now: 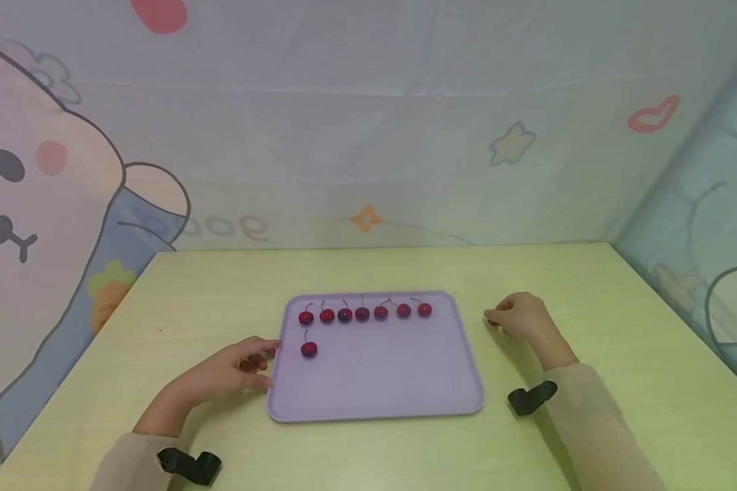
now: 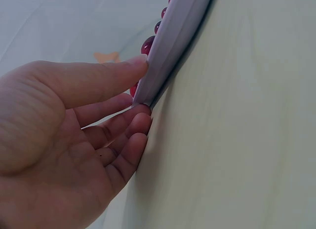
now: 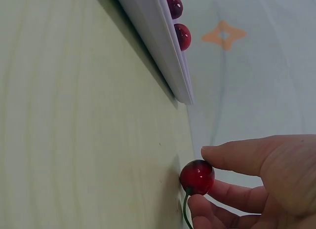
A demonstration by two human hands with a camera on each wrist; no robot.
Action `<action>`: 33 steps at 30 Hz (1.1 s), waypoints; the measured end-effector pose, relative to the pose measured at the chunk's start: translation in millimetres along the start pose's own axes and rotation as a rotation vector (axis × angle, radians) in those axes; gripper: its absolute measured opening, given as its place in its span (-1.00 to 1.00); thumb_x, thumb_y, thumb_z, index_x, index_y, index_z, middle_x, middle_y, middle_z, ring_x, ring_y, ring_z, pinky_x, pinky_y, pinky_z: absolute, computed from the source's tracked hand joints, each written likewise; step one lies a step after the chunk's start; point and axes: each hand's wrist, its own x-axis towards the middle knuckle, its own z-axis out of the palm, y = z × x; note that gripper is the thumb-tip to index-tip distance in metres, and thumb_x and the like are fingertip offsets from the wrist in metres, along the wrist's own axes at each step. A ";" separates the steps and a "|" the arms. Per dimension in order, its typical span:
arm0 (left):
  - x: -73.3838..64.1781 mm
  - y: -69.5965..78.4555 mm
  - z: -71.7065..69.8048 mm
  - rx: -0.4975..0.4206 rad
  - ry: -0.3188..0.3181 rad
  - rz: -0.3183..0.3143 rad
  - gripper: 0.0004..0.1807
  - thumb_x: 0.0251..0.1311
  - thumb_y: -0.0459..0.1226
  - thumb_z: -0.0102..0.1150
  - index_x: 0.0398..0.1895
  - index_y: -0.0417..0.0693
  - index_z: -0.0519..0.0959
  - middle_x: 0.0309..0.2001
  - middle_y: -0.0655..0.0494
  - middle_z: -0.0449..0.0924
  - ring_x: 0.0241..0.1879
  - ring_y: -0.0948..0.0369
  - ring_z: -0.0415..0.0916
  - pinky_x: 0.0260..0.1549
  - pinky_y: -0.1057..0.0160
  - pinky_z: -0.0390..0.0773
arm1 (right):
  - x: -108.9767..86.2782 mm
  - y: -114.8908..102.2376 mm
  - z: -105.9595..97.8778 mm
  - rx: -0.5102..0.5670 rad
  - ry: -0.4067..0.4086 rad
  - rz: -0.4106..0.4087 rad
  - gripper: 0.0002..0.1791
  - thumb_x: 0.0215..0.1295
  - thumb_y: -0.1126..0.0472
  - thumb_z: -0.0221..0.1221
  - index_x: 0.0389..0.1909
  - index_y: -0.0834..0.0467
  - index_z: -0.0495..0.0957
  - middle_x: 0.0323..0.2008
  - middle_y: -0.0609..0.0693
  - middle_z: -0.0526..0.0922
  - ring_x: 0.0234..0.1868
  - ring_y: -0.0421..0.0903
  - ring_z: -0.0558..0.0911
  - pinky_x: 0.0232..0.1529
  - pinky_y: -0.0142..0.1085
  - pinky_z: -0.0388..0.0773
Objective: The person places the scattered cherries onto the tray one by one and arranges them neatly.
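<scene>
My left hand [image 1: 224, 372] rests against the left edge of a lilac tray [image 1: 374, 382]; in the left wrist view its thumb [image 2: 113, 78] touches the tray's side and the fingers are loosely bent by the rim. On the tray, several red cherries with stems stand in a row along the far side, ending with a cherry [image 1: 425, 309] at the right. One single cherry [image 1: 309, 349] lies below the row's left end. To the right of the tray, my right hand [image 1: 522, 320] pinches a dark red cherry [image 3: 197, 177] with a green stem, low over the table.
The pale yellow wooden table [image 1: 374, 457] carries the tray near its middle. A printed cloth [image 1: 344, 136] with cartoon figures hangs behind and at both sides. Black devices sit on both wrists, such as the right wrist device [image 1: 531, 397].
</scene>
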 end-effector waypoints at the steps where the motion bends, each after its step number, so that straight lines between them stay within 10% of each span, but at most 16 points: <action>1: 0.2 -0.1 0.0 0.001 0.000 0.003 -0.26 0.13 -0.28 0.34 0.34 -0.39 0.26 0.10 -0.19 0.40 -0.06 0.05 0.34 -0.14 0.36 0.44 | 0.1 0.0 0.1 0.001 -0.004 0.002 -0.61 0.30 0.05 0.18 -0.16 0.35 0.60 -0.30 0.16 0.68 -0.34 -0.04 0.62 -0.28 -0.17 0.55; 33: -0.6 -0.7 -0.6 0.018 0.001 0.011 -0.26 0.13 -0.27 0.34 0.34 -0.39 0.27 0.10 -0.20 0.40 -0.05 0.05 0.34 -0.12 0.37 0.46 | 0.5 -13.9 -5.4 0.135 0.029 -0.095 -0.56 0.32 0.09 0.16 0.03 0.37 0.50 -0.11 0.24 0.64 -0.20 0.04 0.65 -0.21 -0.20 0.58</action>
